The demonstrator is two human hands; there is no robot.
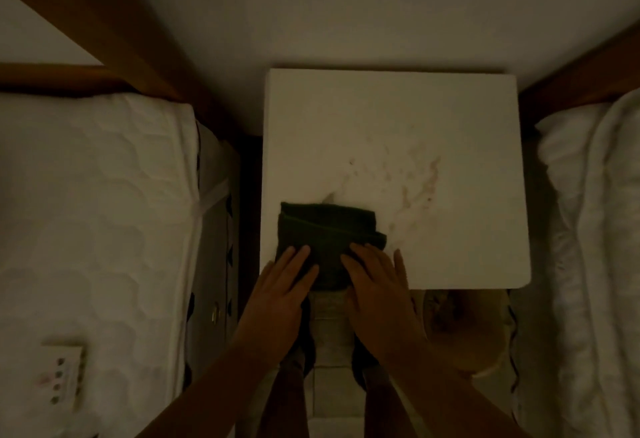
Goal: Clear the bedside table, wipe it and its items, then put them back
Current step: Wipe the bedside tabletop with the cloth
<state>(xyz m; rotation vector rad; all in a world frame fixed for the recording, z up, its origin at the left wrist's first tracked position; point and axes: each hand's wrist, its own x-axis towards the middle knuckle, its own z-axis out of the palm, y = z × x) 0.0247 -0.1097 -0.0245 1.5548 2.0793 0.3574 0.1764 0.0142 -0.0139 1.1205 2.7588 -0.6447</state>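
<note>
Folded cloth (325, 240) is being pressed flat on stained table (391, 118) by left hand (280, 285) and right hand (377, 285), fingers extended, gripping nothing.

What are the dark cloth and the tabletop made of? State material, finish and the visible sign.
Dark cloth: soft woven fabric, likely terry or microfibre; it lies folded in layers with stitched hems. Tabletop: smooth, matte white, probably painted or laminated board, judging by its flat face and rounded corner; reddish stains sit on the surface.
</note>
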